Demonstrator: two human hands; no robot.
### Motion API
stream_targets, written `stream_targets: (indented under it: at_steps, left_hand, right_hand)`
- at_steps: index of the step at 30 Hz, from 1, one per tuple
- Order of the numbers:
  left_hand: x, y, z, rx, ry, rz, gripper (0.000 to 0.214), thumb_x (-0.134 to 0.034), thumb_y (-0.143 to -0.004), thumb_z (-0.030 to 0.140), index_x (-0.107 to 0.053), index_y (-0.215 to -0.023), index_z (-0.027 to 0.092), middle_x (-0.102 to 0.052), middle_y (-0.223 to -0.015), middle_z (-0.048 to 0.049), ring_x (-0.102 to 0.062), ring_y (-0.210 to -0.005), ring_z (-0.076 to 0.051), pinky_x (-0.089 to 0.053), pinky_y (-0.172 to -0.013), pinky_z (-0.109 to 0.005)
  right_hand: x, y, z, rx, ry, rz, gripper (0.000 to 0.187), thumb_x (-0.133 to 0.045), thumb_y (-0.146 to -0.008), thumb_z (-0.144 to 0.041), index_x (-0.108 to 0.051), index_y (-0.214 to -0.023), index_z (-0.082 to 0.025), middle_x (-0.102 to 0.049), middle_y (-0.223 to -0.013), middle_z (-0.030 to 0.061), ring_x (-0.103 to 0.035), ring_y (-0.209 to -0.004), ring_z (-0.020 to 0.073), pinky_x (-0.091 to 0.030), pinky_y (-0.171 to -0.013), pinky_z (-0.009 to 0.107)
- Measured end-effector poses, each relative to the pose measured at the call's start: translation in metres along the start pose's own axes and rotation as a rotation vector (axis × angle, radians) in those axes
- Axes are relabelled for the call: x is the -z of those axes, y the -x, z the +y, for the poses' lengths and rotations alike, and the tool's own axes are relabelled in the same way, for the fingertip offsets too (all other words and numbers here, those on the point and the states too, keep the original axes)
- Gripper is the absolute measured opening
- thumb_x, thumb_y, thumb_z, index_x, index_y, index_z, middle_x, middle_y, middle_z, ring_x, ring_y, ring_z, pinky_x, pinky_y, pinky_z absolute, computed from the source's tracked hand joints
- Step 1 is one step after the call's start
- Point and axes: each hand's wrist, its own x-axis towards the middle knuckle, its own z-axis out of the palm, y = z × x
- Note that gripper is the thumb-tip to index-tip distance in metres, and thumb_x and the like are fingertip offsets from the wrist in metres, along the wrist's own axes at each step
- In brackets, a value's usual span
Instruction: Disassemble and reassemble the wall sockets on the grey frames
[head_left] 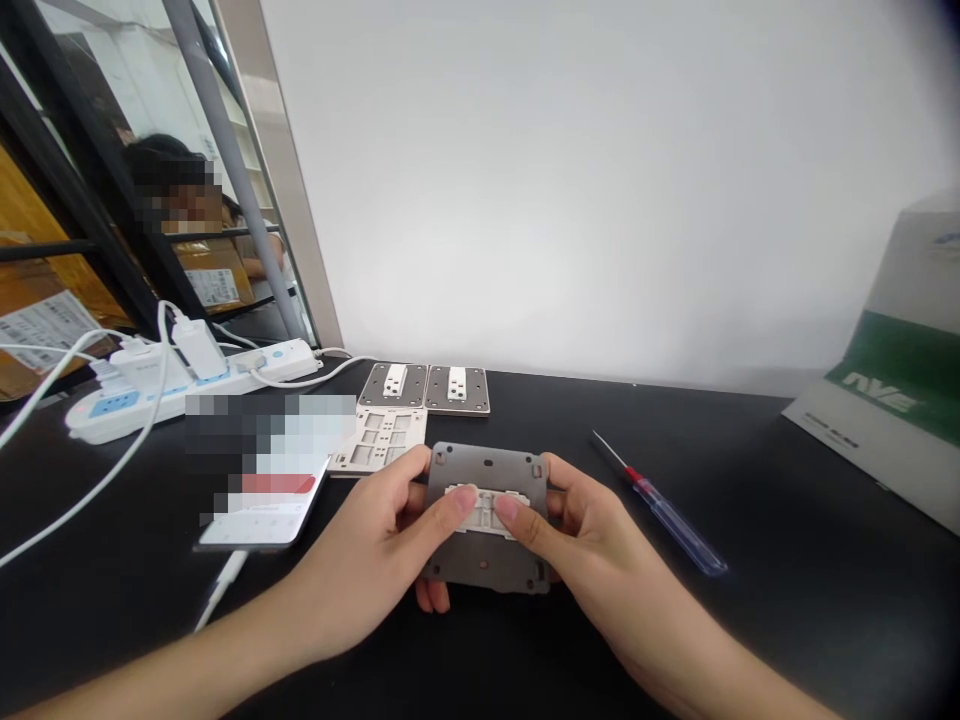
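Between my two hands is a grey wall switch plate [487, 572], tilted up toward me, with a white insert [486, 512] across its middle. My left hand [390, 530] grips the plate's left edge, its thumb pressing on the insert's left part. From the other side my right hand [592, 520] grips the right edge, with its thumb on the insert's right part. Most of the fingers are hidden behind the plate. Beyond it on the black table lie two similar grey plates with white inserts, one left [373, 385] and one right [480, 390], and white frames [361, 440].
A screwdriver [667, 515] with a clear handle lies to the right. On the left are a phone [262, 525] and a white power strip [300, 358] with chargers and cables. A green and white box [885, 400] stands far right. A person [169, 170] shows behind the rack.
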Motion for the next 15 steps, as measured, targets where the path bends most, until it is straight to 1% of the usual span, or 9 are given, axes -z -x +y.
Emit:
stream_targets:
  at_steps: [2,4,6,7,8,10,12,13,15]
  left_hand:
    - [0.000,0.000,0.002,0.015,0.037,-0.016,0.035,-0.055,-0.089,0.053,-0.051,-0.097,0.020,-0.061,-0.063,0.0050,-0.061,-0.047,-0.011,-0.048,-0.046,-0.019]
    - [0.001,-0.001,0.002,0.046,0.126,-0.033,0.038,-0.054,-0.089,0.055,-0.052,-0.102,0.020,-0.061,-0.060,0.0044,-0.059,-0.045,-0.010,-0.047,-0.045,-0.019]
    - [0.001,-0.002,0.001,0.093,0.270,-0.018,0.038,-0.054,-0.090,0.055,-0.054,-0.100,0.018,-0.060,-0.059,0.0037,-0.057,-0.044,-0.008,-0.045,-0.044,-0.016]
    - [0.001,-0.002,0.000,0.116,0.346,0.002,0.037,-0.056,-0.090,0.054,-0.054,-0.097,0.017,-0.060,-0.058,0.0034,-0.056,-0.045,-0.007,-0.043,-0.043,-0.015]
    - [0.000,-0.001,0.000,0.132,0.414,0.026,0.036,-0.058,-0.089,0.052,-0.054,-0.093,0.017,-0.060,-0.058,0.0031,-0.055,-0.045,-0.006,-0.042,-0.043,-0.013]
    - [-0.004,0.000,0.001,0.143,0.495,0.056,0.035,-0.061,-0.088,0.050,-0.052,-0.089,0.016,-0.061,-0.060,0.0021,-0.055,-0.046,-0.006,-0.041,-0.043,-0.013]
    - [-0.007,0.002,0.006,0.138,0.491,0.046,0.038,-0.058,-0.089,0.053,-0.049,-0.090,0.016,-0.064,-0.063,0.0005,-0.057,-0.046,-0.007,-0.044,-0.045,-0.015]
    - [-0.007,0.003,0.010,0.148,0.457,0.012,0.040,-0.053,-0.090,0.057,-0.047,-0.092,0.017,-0.066,-0.064,-0.0006,-0.059,-0.046,-0.009,-0.045,-0.045,-0.017]
    - [-0.001,0.006,0.019,0.173,0.273,-0.088,0.048,-0.038,-0.092,0.065,-0.046,-0.098,0.018,-0.067,-0.063,-0.0023,-0.063,-0.048,-0.016,-0.048,-0.045,-0.024]
  right_hand:
    - [0.000,0.000,-0.002,-0.004,-0.009,0.006,0.033,-0.071,-0.081,-0.039,-0.060,-0.104,-0.018,-0.071,-0.088,0.0050,-0.067,-0.075,0.0190,-0.052,-0.068,0.031]
    - [0.000,0.001,-0.004,-0.002,-0.058,0.002,0.030,-0.064,-0.087,-0.043,-0.062,-0.102,-0.018,-0.071,-0.090,0.0062,-0.067,-0.078,0.0196,-0.052,-0.073,0.033]
    - [0.000,0.001,-0.005,0.034,-0.172,-0.044,0.034,-0.049,-0.095,-0.046,-0.065,-0.105,-0.018,-0.070,-0.099,0.0087,-0.066,-0.088,0.0209,-0.052,-0.081,0.036]
    - [0.000,0.001,-0.005,0.063,-0.231,-0.081,0.035,-0.043,-0.097,-0.044,-0.065,-0.108,-0.019,-0.069,-0.105,0.0092,-0.065,-0.094,0.0212,-0.051,-0.085,0.037]
    - [-0.001,0.002,-0.004,0.095,-0.272,-0.117,0.033,-0.042,-0.099,-0.040,-0.065,-0.112,-0.021,-0.067,-0.111,0.0087,-0.063,-0.099,0.0209,-0.050,-0.088,0.037]
    - [-0.002,0.003,-0.001,0.146,-0.268,-0.140,0.025,-0.049,-0.097,-0.032,-0.064,-0.117,-0.026,-0.066,-0.115,0.0060,-0.063,-0.101,0.0183,-0.049,-0.090,0.034]
    - [-0.004,0.003,0.001,0.150,-0.193,-0.083,0.021,-0.060,-0.091,-0.028,-0.066,-0.111,-0.027,-0.069,-0.108,0.0042,-0.064,-0.092,0.0161,-0.051,-0.086,0.031]
    - [-0.004,0.002,0.001,0.150,-0.156,-0.044,0.019,-0.064,-0.088,-0.027,-0.067,-0.107,-0.026,-0.070,-0.104,0.0043,-0.065,-0.089,0.0162,-0.052,-0.083,0.030]
    - [-0.003,0.000,0.000,0.167,-0.105,0.025,0.018,-0.070,-0.083,-0.028,-0.069,-0.101,-0.024,-0.071,-0.102,0.0054,-0.065,-0.088,0.0187,-0.054,-0.080,0.032]
